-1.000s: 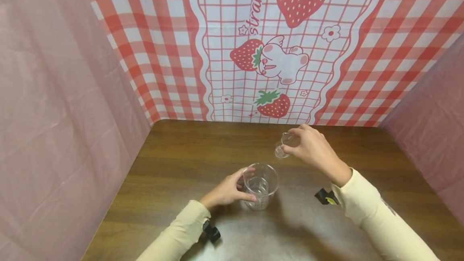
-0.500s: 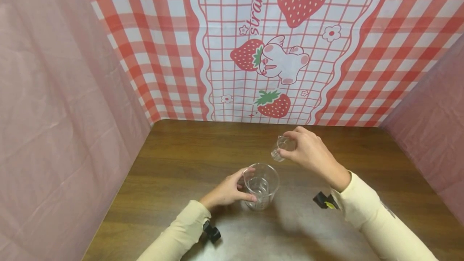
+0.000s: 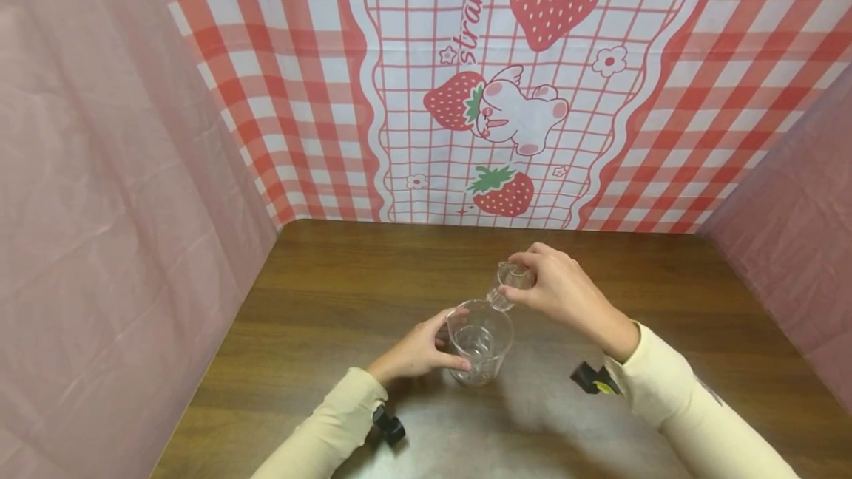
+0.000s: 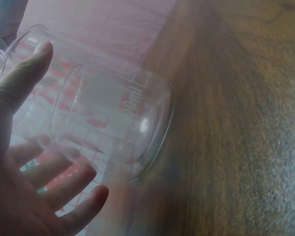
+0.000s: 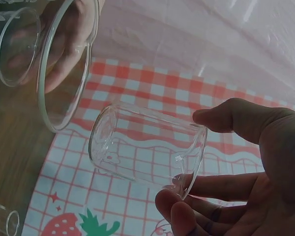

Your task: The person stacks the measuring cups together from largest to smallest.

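Observation:
My left hand [image 3: 421,347] holds a large clear beaker [image 3: 504,350] by its left side, thumb in front and fingers behind. The beaker stands upright on the wooden table, and white ml markings show on it in the left wrist view. Inside sits a smaller clear beaker [image 3: 474,342], its rim well below the outer one. Thumb and fingertips of my right hand [image 3: 566,287] pinch a small clear beaker [image 5: 147,147] near its rim. This small beaker is roughly upright, its base overlapping the large beaker's far right rim in the head view.
A small clear glass piece [image 5: 5,220] shows in the lower left corner of the right wrist view. The wooden table [image 3: 319,279] ends at a checked strawberry cloth [image 3: 319,94] behind, with pink curtains [image 3: 113,205] at the sides. Dark wrist cameras [image 3: 388,426] hang under both sleeves.
My right hand has carried the small beaker left and toward me, from behind the large beaker to its rim. The left hand and large beaker have stayed in place.

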Action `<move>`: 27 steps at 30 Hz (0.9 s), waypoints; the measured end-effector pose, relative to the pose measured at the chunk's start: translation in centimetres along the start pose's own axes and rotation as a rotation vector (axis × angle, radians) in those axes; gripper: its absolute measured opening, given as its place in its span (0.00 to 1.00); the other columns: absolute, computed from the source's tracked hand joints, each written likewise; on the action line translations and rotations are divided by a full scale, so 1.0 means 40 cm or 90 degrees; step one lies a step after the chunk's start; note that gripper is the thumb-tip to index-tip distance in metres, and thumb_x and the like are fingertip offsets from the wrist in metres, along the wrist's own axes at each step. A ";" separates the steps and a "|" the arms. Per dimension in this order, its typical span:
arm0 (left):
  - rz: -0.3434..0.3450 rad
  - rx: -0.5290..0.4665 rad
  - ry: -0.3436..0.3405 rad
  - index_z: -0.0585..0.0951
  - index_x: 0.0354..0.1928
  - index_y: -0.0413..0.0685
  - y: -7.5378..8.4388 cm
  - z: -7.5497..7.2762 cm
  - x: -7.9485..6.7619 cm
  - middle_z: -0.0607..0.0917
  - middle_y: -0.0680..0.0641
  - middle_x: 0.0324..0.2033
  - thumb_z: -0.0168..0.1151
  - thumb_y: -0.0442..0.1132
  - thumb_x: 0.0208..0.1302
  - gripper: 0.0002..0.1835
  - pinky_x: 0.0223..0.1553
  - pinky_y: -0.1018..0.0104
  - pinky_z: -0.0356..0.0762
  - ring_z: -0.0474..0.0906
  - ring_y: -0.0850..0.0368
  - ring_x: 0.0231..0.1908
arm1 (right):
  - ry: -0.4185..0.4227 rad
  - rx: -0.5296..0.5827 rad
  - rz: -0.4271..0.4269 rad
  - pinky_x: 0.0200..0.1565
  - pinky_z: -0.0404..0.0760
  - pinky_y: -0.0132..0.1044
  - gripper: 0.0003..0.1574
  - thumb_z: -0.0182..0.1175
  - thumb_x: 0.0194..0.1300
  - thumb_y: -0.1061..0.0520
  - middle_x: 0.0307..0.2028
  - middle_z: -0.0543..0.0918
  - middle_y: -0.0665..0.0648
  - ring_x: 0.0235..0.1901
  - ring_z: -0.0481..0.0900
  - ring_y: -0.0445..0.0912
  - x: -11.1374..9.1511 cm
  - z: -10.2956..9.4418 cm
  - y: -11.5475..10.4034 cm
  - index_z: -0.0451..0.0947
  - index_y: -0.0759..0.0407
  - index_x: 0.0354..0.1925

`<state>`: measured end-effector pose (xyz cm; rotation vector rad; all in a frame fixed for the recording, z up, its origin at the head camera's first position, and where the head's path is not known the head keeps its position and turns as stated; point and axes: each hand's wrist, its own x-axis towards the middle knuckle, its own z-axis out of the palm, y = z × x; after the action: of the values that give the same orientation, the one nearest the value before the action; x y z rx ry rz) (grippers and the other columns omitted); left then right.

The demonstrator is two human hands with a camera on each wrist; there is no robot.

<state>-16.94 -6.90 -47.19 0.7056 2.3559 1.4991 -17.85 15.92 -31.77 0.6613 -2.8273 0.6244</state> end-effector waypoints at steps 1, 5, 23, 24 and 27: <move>0.001 -0.001 0.000 0.64 0.70 0.45 0.000 0.000 0.000 0.73 0.40 0.66 0.76 0.40 0.50 0.46 0.58 0.54 0.79 0.74 0.46 0.62 | -0.003 0.001 0.000 0.29 0.74 0.35 0.26 0.72 0.50 0.51 0.32 0.80 0.57 0.28 0.75 0.44 -0.001 0.001 -0.001 0.83 0.66 0.45; 0.001 -0.002 0.000 0.64 0.70 0.45 0.001 -0.001 0.000 0.73 0.40 0.66 0.76 0.40 0.50 0.46 0.58 0.53 0.79 0.73 0.46 0.63 | -0.011 0.004 0.000 0.28 0.75 0.34 0.26 0.72 0.50 0.51 0.31 0.79 0.55 0.28 0.75 0.44 -0.004 0.006 -0.008 0.83 0.65 0.45; -0.005 -0.012 0.001 0.65 0.70 0.45 0.002 0.002 0.000 0.73 0.42 0.66 0.76 0.40 0.50 0.45 0.59 0.51 0.78 0.72 0.46 0.63 | -0.036 0.000 -0.023 0.30 0.79 0.36 0.26 0.74 0.49 0.50 0.35 0.81 0.56 0.31 0.78 0.45 -0.012 0.041 -0.024 0.84 0.64 0.43; -0.005 -0.012 0.001 0.65 0.70 0.44 0.002 0.002 0.001 0.73 0.42 0.66 0.76 0.40 0.50 0.45 0.59 0.51 0.78 0.72 0.46 0.63 | -0.037 0.001 -0.024 0.30 0.79 0.36 0.26 0.74 0.49 0.50 0.35 0.81 0.56 0.30 0.78 0.45 -0.012 0.042 -0.024 0.84 0.64 0.43; -0.006 -0.010 0.001 0.64 0.70 0.45 0.002 0.002 0.002 0.73 0.42 0.66 0.76 0.40 0.50 0.45 0.59 0.52 0.78 0.72 0.46 0.63 | -0.037 0.002 -0.024 0.29 0.79 0.35 0.25 0.74 0.49 0.51 0.34 0.81 0.55 0.30 0.78 0.44 -0.013 0.045 -0.024 0.84 0.64 0.43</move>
<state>-16.96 -6.78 -47.13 0.6884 2.3425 1.5132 -17.07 14.56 -33.16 0.7441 -2.8601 0.6127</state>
